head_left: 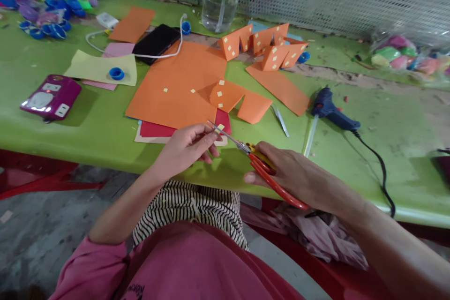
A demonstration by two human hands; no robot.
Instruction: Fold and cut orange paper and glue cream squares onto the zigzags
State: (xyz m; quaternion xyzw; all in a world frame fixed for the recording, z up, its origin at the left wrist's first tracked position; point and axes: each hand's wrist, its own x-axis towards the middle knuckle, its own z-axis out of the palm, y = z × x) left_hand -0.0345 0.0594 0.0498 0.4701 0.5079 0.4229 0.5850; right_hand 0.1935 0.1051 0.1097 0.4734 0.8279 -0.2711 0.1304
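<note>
Pink shirt nearest camera, then both hands over the table's near edge, middle. Left hand pinches a pale bit between thumb and fingers. Right hand is wrapped around red-handled scissors, blades at the pale bit; can't tell if they're cutting it. Something yellow sits under the right fingers, mostly hidden. Hands are apart, joined only via bit and blades.

Status, judged from layout: partway. Group of folded pieces toward the far edge, each with several pale squares on its visible flaps; those look dotted up. Middle piece, between them and the hands, has three squares on its left flap, right flap bare on the face I can see, so likely half done. Two loose squares lie on the orange sheet, seemingly spare. Orange strip right of the middle piece is flat and bare; probably untouched.

Tweezers lie just beside the middle piece. Glue gun is further toward the table's right end, clear stick pointing at the near edge. Phone overlaps the sheet's far left corner.
</note>
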